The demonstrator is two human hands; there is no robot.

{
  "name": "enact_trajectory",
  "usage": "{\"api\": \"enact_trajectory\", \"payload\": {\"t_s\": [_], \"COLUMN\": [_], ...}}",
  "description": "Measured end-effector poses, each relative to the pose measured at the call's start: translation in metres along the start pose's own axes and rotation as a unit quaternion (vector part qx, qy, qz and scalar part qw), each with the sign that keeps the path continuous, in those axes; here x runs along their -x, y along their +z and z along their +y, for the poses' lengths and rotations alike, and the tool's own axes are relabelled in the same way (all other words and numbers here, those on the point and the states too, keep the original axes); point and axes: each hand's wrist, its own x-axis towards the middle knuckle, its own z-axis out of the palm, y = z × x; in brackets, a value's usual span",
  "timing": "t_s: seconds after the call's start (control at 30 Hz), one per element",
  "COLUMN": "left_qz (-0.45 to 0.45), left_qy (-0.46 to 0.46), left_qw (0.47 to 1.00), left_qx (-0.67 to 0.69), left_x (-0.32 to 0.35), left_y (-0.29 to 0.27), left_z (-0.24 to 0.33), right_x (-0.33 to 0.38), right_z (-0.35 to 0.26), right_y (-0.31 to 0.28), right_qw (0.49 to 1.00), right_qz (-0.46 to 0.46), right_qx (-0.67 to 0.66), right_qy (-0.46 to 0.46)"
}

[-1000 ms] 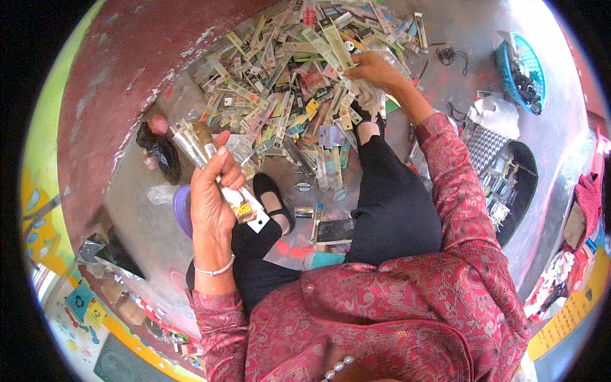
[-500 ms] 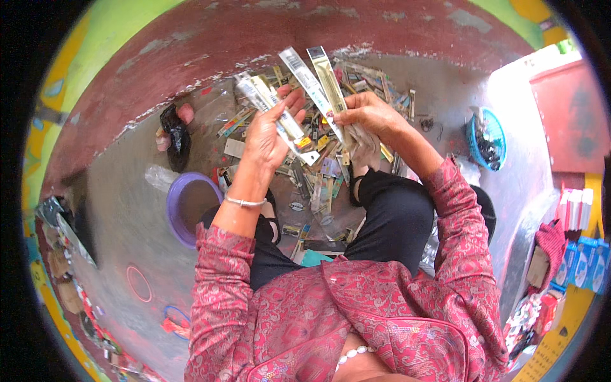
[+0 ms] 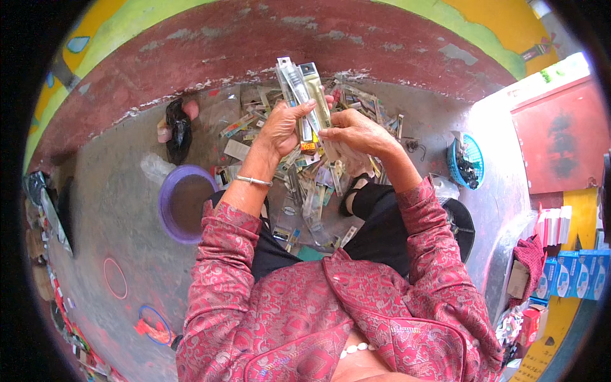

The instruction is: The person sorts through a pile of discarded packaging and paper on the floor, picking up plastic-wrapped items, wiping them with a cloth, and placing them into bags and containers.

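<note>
My left hand (image 3: 280, 127) grips a bundle of long narrow packets (image 3: 299, 86) that stand upright, fanned a little at the top. Beside it, my right hand (image 3: 353, 130) pinches the lower part of the same bundle from the right. Both hands meet at chest height above a scattered pile of similar flat packets (image 3: 318, 191) on the grey floor between my black-trousered legs. A silver bangle sits on my left wrist.
A purple basin (image 3: 184, 204) stands left of my knee. Near the red wall lies a black bag (image 3: 178, 130). A blue basket (image 3: 468, 162) with dark items sits at the right, and blue and white boxes (image 3: 573, 270) are stacked at far right. Coloured rings (image 3: 114, 277) lie on the floor.
My right hand left the pile and joined my left hand on the bundle. The bundle rose upright in front of me as my head turned left.
</note>
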Motion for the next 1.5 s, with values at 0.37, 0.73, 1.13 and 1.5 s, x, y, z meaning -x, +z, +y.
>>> {"api": "enact_trajectory", "payload": {"t_s": [0.37,0.73,1.13,1.5], "left_qz": [0.137,0.042,0.058,-0.055], "left_qy": [-0.005,0.035,-0.042,-0.229], "left_qw": [0.989,0.996,0.994,0.952], "left_qx": [0.053,-0.073,-0.083,-0.196], "left_x": [-0.005,-0.014,-0.011,0.01], "left_y": [-0.009,0.006,0.007,0.029], "left_z": [-0.003,-0.006,-0.008,-0.022], "right_x": [0.008,0.002,0.008,-0.014], "right_z": [0.025,0.027,0.02,-0.006], "right_y": [-0.012,0.006,-0.048,-0.005], "right_qw": [0.996,0.999,0.895,0.793], "right_qz": [0.03,0.012,0.396,0.36], "right_qx": [-0.068,-0.034,-0.193,0.345], "right_qy": [0.049,-0.011,-0.068,-0.35]}}
